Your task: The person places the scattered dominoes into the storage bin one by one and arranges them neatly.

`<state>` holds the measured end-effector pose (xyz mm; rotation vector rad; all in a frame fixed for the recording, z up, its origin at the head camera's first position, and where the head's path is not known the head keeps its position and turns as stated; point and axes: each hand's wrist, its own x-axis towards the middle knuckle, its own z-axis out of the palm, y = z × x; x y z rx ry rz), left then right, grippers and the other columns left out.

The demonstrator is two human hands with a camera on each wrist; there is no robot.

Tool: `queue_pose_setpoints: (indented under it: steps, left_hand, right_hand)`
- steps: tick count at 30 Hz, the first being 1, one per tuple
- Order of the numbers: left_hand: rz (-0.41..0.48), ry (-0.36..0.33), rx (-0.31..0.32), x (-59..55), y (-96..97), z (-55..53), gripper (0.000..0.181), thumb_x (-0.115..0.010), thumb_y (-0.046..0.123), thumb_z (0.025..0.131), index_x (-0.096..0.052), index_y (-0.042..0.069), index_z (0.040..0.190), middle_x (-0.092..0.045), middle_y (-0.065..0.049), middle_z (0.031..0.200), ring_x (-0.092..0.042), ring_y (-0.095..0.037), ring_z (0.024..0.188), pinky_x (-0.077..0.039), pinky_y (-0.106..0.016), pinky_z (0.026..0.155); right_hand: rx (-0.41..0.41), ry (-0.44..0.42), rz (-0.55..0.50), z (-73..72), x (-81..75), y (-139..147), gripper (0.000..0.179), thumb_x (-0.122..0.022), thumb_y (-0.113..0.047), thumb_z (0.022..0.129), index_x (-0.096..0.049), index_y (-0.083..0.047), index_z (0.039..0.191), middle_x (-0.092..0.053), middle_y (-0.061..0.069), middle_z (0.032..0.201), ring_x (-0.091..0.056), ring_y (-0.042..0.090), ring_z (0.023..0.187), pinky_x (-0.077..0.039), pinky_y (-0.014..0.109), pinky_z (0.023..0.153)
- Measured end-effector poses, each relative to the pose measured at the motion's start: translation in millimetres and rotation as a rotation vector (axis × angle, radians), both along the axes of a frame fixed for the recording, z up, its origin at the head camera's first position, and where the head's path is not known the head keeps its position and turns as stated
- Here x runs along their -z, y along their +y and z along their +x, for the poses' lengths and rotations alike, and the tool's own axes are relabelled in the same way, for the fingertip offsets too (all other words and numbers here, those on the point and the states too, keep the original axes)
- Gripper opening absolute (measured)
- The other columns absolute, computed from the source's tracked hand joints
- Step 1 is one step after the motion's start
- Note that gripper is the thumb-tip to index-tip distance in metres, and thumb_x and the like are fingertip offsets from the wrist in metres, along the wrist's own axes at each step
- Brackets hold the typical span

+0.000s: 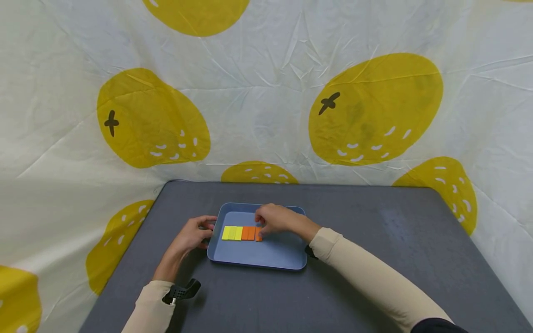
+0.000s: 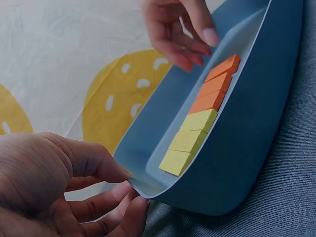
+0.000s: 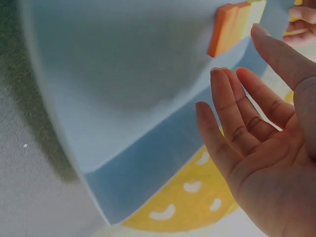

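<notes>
A shallow blue tray [image 1: 258, 255] lies on the table. Inside it, a row of small flat blocks runs left to right: three yellow blocks [image 2: 187, 141], then three orange blocks [image 2: 212, 89]. The head view shows a slight gap before the rightmost orange block [image 1: 258, 235]. At the tray's left side, my left hand [image 1: 189, 237] pinches the rim between thumb and fingers. My right hand [image 1: 280, 219] hovers over the orange end of the row. Its fingers [image 3: 229, 111] are loosely bent and spread from the thumb, with nothing between them in the right wrist view.
The dark grey table [image 1: 366, 231] extends around the tray on all sides. Behind it hangs a white cloth [image 1: 258, 120] with large yellow fruit prints. A black strap [image 1: 183, 292] sticks out at the left wrist.
</notes>
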<state>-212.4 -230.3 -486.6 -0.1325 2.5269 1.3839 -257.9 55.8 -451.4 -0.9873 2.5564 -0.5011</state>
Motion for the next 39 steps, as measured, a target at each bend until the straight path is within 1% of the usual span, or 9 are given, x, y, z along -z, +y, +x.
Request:
queue_pose_setpoints:
  steps: [3,7,14,20,26,28,32,35,39]
  left_hand:
    - [-0.001,-0.002,-0.003,0.3,0.2,0.0,0.049,-0.059,-0.001,0.094,-0.056,0.004,0.142,-0.059,-0.021,0.120,-0.062,-0.029,0.091,-0.058,-0.039,0.063]
    - [0.002,-0.005,-0.002,-0.1,0.1,0.1,0.049,-0.059,-0.001,0.094,-0.057,0.005,0.142,-0.059,-0.021,0.120,-0.061,-0.029,0.092,-0.058,-0.040,0.063]
    - [-0.002,0.002,0.001,-0.5,-0.2,1.4,0.049,-0.060,-0.001,0.094,-0.056,0.004,0.142,-0.059,-0.021,0.119,-0.061,-0.029,0.090,-0.058,-0.040,0.063]
    - [-0.008,0.001,0.003,0.6,-0.2,2.6,0.048,-0.060,0.000,0.095,-0.057,0.005,0.142,-0.059,-0.021,0.119,-0.061,-0.028,0.090,-0.058,-0.039,0.064]
    - [-0.003,0.000,0.002,2.3,0.1,1.5,0.048,-0.060,0.000,0.095,-0.057,0.006,0.142,-0.059,-0.021,0.119,-0.061,-0.028,0.090,-0.058,-0.040,0.064]
    - [-0.002,-0.003,-0.004,3.1,0.2,1.3,0.048,-0.060,0.000,0.094,-0.057,0.006,0.142,-0.059,-0.020,0.119,-0.061,-0.029,0.090,-0.058,-0.039,0.063]
    - [-0.003,-0.006,-0.003,3.9,0.3,1.3,0.049,-0.060,0.000,0.094,-0.057,0.006,0.142,-0.058,-0.021,0.119,-0.061,-0.029,0.089,-0.058,-0.039,0.063]
    - [-0.007,-0.002,0.009,3.8,0.2,1.3,0.049,-0.059,0.000,0.094,-0.056,0.005,0.143,-0.058,-0.022,0.120,-0.062,-0.029,0.090,-0.058,-0.039,0.063]
    - [-0.010,-0.003,0.006,2.7,0.8,1.1,0.049,-0.059,0.000,0.094,-0.056,0.005,0.143,-0.059,-0.021,0.120,-0.062,-0.028,0.089,-0.058,-0.039,0.063]
  right_hand:
    - [0.017,-0.005,-0.043,3.7,-5.2,9,0.035,-0.079,-0.024,0.090,-0.070,-0.005,0.117,-0.068,0.006,0.108,-0.061,0.017,0.096,-0.053,0.035,0.087]
    - [0.028,-0.003,-0.117,8.0,-11.8,24,0.033,-0.077,-0.023,0.091,-0.070,-0.005,0.118,-0.069,0.008,0.111,-0.065,0.021,0.100,-0.055,0.036,0.086]
    - [0.048,0.031,-0.193,14.8,-20.1,53,0.029,-0.077,-0.025,0.092,-0.070,-0.008,0.115,-0.068,0.007,0.111,-0.067,0.022,0.098,-0.055,0.033,0.085]
    - [0.065,0.040,-0.226,21.7,-19.9,75,0.029,-0.076,-0.025,0.092,-0.070,-0.008,0.114,-0.068,0.006,0.108,-0.066,0.017,0.094,-0.055,0.031,0.083]
    - [0.097,0.024,-0.268,29.1,-19.9,95,0.026,-0.075,-0.022,0.093,-0.070,-0.007,0.114,-0.070,0.008,0.107,-0.067,0.019,0.094,-0.056,0.038,0.085]
    - [0.100,0.026,-0.283,31.0,-20.0,102,0.025,-0.075,-0.020,0.093,-0.070,-0.006,0.113,-0.070,0.009,0.106,-0.067,0.020,0.093,-0.056,0.038,0.085]
    - [0.123,0.028,-0.307,34.5,-19.2,116,0.024,-0.075,-0.018,0.092,-0.070,-0.006,0.112,-0.071,0.010,0.106,-0.068,0.021,0.093,-0.056,0.034,0.081]
    - [0.137,0.020,-0.320,36.6,-17.1,127,0.024,-0.075,-0.017,0.092,-0.070,-0.005,0.112,-0.071,0.011,0.108,-0.068,0.022,0.094,-0.056,0.032,0.080]
    - [0.133,0.021,-0.326,38.2,-13.2,141,0.024,-0.074,-0.015,0.093,-0.069,-0.003,0.113,-0.071,0.012,0.108,-0.068,0.022,0.093,-0.056,0.031,0.079]
